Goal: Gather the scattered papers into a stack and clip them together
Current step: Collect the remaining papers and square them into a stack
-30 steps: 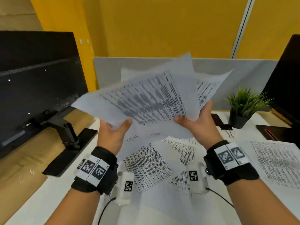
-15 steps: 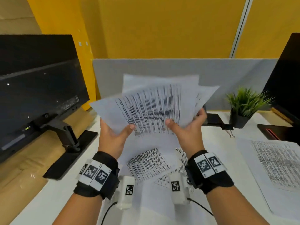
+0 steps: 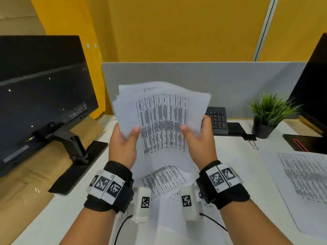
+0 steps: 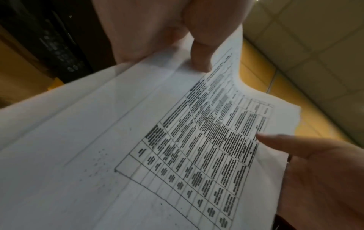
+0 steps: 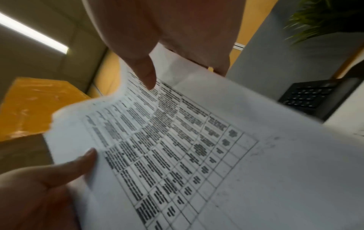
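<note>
Both hands hold a bundle of printed sheets upright above the desk, the top sheet showing a table of text. My left hand grips its left edge, thumb on the front, and my right hand grips the right edge the same way. The wrist views show the same bundle with a thumb pressed on each side. More printed sheets lie on the desk under my wrists, and another sheet lies at the right. A black binder clip sits near the plant.
A black monitor on a stand fills the left. A keyboard lies behind the papers against a grey divider. A potted plant and a second dark screen stand at the right on the white desk.
The fanned, spread sheets have been drawn together into a narrower, more even bundle. Both hands moved closer to each other and turned the bundle upright.
</note>
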